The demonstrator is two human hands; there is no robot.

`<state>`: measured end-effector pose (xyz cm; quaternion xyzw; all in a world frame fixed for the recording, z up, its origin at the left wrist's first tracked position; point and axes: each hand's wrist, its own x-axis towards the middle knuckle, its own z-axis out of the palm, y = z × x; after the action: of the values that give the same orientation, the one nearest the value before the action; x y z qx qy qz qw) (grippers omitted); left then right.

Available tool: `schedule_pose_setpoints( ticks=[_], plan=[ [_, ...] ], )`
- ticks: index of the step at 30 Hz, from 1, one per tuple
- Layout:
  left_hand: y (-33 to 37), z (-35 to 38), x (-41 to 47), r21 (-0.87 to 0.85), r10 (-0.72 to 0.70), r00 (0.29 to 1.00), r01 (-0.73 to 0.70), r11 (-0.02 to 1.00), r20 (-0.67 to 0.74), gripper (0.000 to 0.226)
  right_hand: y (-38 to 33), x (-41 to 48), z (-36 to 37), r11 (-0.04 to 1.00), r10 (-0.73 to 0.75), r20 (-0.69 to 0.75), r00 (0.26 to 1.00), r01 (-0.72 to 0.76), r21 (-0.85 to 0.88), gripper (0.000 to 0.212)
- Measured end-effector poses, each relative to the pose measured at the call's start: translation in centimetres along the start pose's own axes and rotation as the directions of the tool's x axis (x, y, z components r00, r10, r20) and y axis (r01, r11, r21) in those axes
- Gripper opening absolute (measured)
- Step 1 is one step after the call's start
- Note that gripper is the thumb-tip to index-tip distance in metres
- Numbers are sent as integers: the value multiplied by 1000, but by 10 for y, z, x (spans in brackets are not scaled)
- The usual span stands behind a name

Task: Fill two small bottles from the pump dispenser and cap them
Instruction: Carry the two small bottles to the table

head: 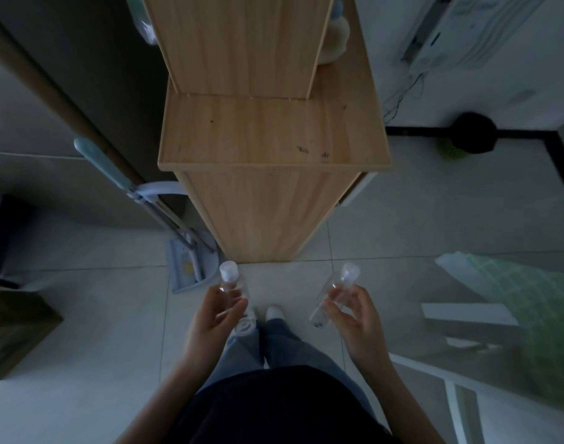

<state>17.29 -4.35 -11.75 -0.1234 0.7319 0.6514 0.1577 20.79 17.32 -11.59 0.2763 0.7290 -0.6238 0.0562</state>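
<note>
I stand in front of a wooden cabinet (274,133) and hold one small clear bottle in each hand, low over the tiled floor. My left hand (215,315) grips a clear bottle (234,285) with a white cap on top. My right hand (354,312) grips a second clear bottle (336,291), tilted, also with a pale cap on it. Both bottles look transparent; I cannot tell whether there is liquid inside. No pump dispenser shows in view.
The cabinet has a bare lower shelf and a tall upper box. A mop and dustpan (191,267) lean at its left. A cardboard box (14,328) sits far left. A white chair with green cloth (511,302) is at right, and a black fan base (472,133) behind.
</note>
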Motion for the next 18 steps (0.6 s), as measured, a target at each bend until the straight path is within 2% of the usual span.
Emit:
schedule_pose_setpoints(
  ticks=[4, 9, 15, 18],
  plan=[
    [-2, 1, 2, 13, -10, 999, 10, 1000, 39, 11, 2, -5, 4, 1000, -27, -47, 999, 27, 6, 18],
    [-7, 3, 6, 108, -55, 983, 37, 993, 173, 19, 16, -22, 5, 1000, -2, -172, 985, 6, 24, 19],
    [-10, 18, 7, 238, -31, 959, -38, 971, 280, 17, 45, -60, -8, 999, 44, -325, 945, -36, 32, 20],
    [-7, 32, -2, 285, -63, 926, -50, 957, 371, 17, 56, -85, -18, 998, 50, -388, 920, -28, 63, 22]
  ],
)
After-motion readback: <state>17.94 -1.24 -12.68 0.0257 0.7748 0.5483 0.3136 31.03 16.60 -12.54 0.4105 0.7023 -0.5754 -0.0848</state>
